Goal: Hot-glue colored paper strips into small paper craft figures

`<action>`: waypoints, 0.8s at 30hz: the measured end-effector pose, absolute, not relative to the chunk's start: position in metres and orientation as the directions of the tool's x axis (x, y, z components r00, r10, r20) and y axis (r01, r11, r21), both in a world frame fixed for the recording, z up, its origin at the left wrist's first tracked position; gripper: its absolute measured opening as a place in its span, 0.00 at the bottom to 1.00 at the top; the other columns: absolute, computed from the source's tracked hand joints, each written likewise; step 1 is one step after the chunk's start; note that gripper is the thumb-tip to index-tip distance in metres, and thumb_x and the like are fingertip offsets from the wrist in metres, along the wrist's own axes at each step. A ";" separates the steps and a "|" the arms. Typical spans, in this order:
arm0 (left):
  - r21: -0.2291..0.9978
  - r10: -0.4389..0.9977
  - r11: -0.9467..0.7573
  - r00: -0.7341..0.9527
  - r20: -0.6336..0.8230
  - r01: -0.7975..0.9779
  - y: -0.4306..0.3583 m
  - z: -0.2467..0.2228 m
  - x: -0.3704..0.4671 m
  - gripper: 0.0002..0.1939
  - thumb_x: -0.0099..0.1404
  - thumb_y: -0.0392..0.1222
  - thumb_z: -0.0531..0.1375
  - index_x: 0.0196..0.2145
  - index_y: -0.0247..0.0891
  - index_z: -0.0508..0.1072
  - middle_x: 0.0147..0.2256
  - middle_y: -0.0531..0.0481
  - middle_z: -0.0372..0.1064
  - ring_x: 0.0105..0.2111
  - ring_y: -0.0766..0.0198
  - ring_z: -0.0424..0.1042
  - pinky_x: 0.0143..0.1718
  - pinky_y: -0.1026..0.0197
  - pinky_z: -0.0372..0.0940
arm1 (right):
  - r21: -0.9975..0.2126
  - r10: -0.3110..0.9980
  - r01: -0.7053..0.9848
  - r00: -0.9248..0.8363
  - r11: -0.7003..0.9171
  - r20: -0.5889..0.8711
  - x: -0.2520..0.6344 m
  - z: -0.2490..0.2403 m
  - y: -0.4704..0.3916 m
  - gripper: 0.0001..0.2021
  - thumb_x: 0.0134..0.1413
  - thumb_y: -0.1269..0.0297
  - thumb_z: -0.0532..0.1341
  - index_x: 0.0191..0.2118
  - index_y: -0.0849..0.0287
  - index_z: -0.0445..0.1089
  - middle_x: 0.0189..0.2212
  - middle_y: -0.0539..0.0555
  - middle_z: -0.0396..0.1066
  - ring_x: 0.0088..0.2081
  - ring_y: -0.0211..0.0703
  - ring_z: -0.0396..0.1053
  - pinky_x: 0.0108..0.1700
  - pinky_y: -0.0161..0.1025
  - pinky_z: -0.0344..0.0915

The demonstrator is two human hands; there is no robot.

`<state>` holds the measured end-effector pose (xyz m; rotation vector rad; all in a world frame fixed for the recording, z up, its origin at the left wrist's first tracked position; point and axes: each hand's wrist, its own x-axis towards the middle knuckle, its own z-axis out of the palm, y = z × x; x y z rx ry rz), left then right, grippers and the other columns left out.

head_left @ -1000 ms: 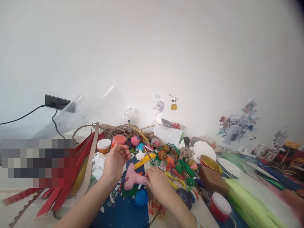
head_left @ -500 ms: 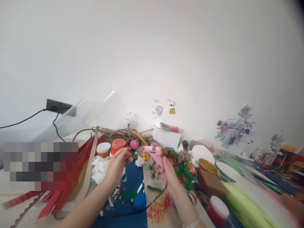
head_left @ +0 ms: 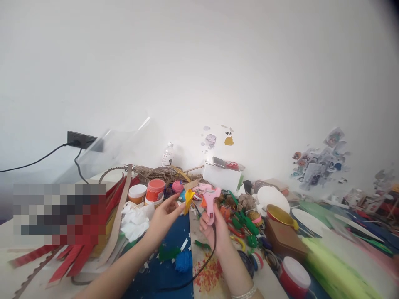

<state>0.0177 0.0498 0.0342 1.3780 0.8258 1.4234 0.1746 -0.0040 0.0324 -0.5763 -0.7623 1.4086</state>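
A pink hot glue gun (head_left: 208,198) is gripped in my right hand (head_left: 215,228), its nozzle pointing left and its black cord hanging down over the mat. My left hand (head_left: 166,214) has thumb and fingers closed at the edge of a folded yellow piece (head_left: 188,200), just left of the nozzle. A small brown cardboard strip (head_left: 191,185) shows above the yellow piece; whether the two are joined I cannot tell. Below the hands, a blue roll (head_left: 183,261) lies on the blue mat (head_left: 146,278) among paper scraps.
Left of my arm lie red strips (head_left: 75,261), crumpled white tissue (head_left: 134,222) and paint tubs (head_left: 156,190). Corrugated cardboard strips (head_left: 149,174) and a bottle (head_left: 168,154) stand by the wall. On the right are green rolls (head_left: 247,224), a brown box (head_left: 285,241) and a red tub (head_left: 294,276).
My left hand has moved right to the yellow piece, which now shows clearly at its fingertips. The glue gun has turned slightly in my right hand. The view has shifted a little.
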 end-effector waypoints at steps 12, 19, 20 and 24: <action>0.786 0.813 -0.581 0.098 0.574 0.210 0.044 0.037 0.016 0.15 0.59 0.50 0.55 0.21 0.38 0.68 0.25 0.53 0.61 0.28 0.63 0.61 0.31 0.63 0.57 | -0.730 0.980 -0.654 0.113 0.198 0.165 0.168 0.034 -0.007 0.20 0.46 0.49 0.63 0.21 0.59 0.60 0.16 0.44 0.57 0.17 0.30 0.53 0.21 0.30 0.57; 0.944 0.951 -0.299 0.035 0.307 -0.137 0.043 0.042 0.016 0.15 0.58 0.54 0.54 0.28 0.39 0.64 0.24 0.55 0.63 0.24 0.65 0.63 0.25 0.63 0.59 | -0.776 0.975 -0.594 0.176 0.214 0.134 0.175 0.033 -0.007 0.20 0.45 0.48 0.63 0.19 0.59 0.60 0.15 0.44 0.58 0.17 0.31 0.54 0.21 0.32 0.57; 0.940 0.961 -0.258 0.037 0.273 -0.221 0.042 0.044 0.015 0.14 0.57 0.54 0.55 0.28 0.39 0.63 0.23 0.57 0.62 0.22 0.67 0.62 0.24 0.64 0.59 | -0.804 0.975 -0.556 0.180 0.209 0.129 0.174 0.033 -0.007 0.20 0.45 0.48 0.63 0.20 0.59 0.61 0.15 0.45 0.59 0.16 0.31 0.54 0.21 0.32 0.57; 0.936 0.968 -0.236 0.022 0.250 -0.263 0.042 0.049 0.012 0.16 0.52 0.53 0.60 0.29 0.39 0.62 0.17 0.62 0.54 0.16 0.70 0.56 0.19 0.67 0.55 | -0.875 0.973 -0.439 0.192 0.205 0.132 0.171 0.031 -0.006 0.19 0.41 0.48 0.65 0.22 0.59 0.63 0.13 0.44 0.59 0.15 0.31 0.54 0.20 0.31 0.56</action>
